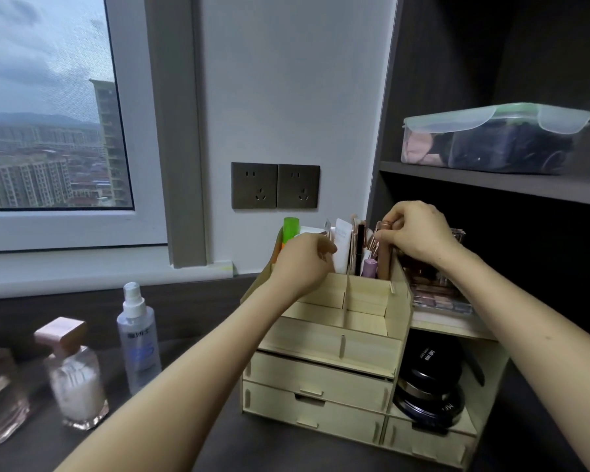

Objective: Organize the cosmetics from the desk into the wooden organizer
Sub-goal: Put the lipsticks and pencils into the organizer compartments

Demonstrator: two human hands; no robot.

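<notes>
1. Both arms stretch forward. The left hand (pixel 304 258) is at the rear-left compartment of the wooden organizer (pixel 334 342), its fingers curled (round what, I cannot tell).
2. The right hand (pixel 418 229) pinches a rose-gold tube (pixel 386 225) above the rear-right compartment.
3. The pale organizer stands on the dark desk (pixel 184 321).

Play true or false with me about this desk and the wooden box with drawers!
1. The left hand and right hand are both at the organizer's top. True.
2. The spray bottle is inside the organizer. False: it stands on the desk, left of the organizer.
3. The right hand pinches a rose-gold stick. True.
4. The clear box on the shelf has no lid. False: a green-edged lid covers it.
5. Black round compacts sit in the organizer's right side nook. True.
</notes>
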